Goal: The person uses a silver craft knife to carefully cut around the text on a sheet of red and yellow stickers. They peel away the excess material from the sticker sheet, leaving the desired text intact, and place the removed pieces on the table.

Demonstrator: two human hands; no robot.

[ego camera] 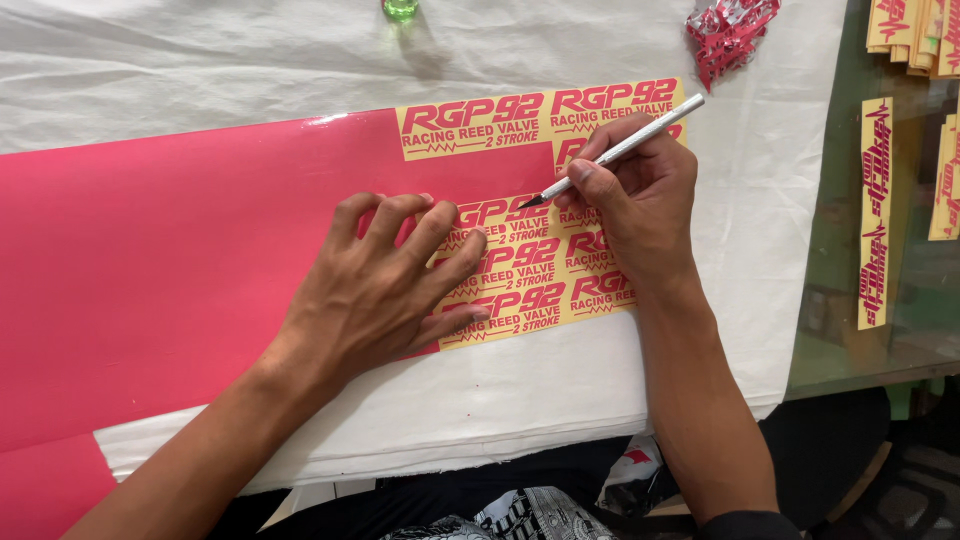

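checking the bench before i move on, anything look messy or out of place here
One thing stands out: a crumpled wad of red scrap lies loose on the white cloth at the top right. The pink sheet lies flat under the left hand, and the right hand holds the craft knife to it.

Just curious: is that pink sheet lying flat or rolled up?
Flat: the pink sheet lies spread on the white cloth, pressed by the left hand.

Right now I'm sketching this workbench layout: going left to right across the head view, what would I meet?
Pink sheet → left hand → right hand holding a craft knife → crumpled red scraps → long yellow sticker strip.
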